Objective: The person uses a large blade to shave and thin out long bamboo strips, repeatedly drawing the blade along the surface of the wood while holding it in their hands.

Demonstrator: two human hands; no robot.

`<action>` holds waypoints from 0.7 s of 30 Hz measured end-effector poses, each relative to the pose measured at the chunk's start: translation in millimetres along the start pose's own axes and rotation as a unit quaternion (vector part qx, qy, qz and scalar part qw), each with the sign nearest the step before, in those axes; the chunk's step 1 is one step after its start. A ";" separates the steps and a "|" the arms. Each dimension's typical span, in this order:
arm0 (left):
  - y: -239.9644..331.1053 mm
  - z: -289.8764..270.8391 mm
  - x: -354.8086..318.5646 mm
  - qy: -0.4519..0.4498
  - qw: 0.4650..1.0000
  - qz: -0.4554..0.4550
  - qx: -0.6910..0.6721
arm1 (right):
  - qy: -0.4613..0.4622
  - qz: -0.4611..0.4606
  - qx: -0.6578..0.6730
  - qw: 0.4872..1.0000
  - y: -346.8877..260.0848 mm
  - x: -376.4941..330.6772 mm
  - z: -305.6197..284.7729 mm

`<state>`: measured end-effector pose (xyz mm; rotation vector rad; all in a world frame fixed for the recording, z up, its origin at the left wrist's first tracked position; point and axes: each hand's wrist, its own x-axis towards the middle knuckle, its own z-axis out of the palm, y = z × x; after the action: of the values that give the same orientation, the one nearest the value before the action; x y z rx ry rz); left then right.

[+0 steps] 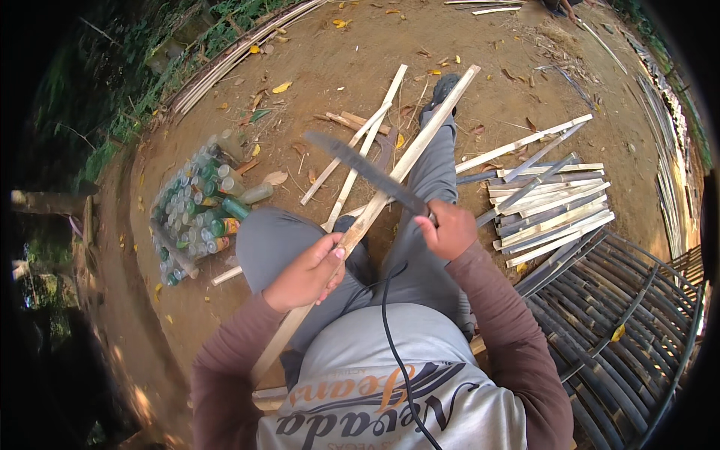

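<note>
My left hand (309, 275) is wrapped round a long pale bamboo strip (425, 136). The strip slants from beside my left forearm up past my extended leg to the far side. In my right hand (450, 231) is the handle of a machete (369, 172), mostly hidden by the fingers. Its long dark blade points to the far left and crosses over the strip a little beyond my left hand. Whether the blade touches the strip I cannot tell. Two thinner bamboo strips (358, 165) lie crossed on the ground left of my extended leg.
Glass bottles (196, 202) are heaped on the dirt at left. At right, cut bamboo pieces (553, 206) lie stacked beside a dark bamboo slatted frame (622, 337). Long strips (244, 49) lie along the far left edge. Part of another person (564, 7) shows at the top right.
</note>
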<state>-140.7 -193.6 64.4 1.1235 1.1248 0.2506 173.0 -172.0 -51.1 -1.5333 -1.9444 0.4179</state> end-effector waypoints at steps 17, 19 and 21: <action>-21.4 3.3 -5.4 -0.039 0.999 -0.019 -0.025 | 0.039 0.196 -0.031 0.979 65.7 37.6 -2.8; -27.4 4.0 -5.6 -0.040 0.998 -0.034 -0.034 | 0.045 0.244 -0.041 0.968 68.0 47.2 -3.4; -22.8 -0.8 3.7 -0.048 0.998 -0.016 -0.042 | 0.042 0.158 -0.012 0.986 46.1 23.8 10.1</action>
<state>-147.6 -201.4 43.7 1.0314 1.0382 0.2150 198.2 -135.3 -79.6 -1.8523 -1.6493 0.4548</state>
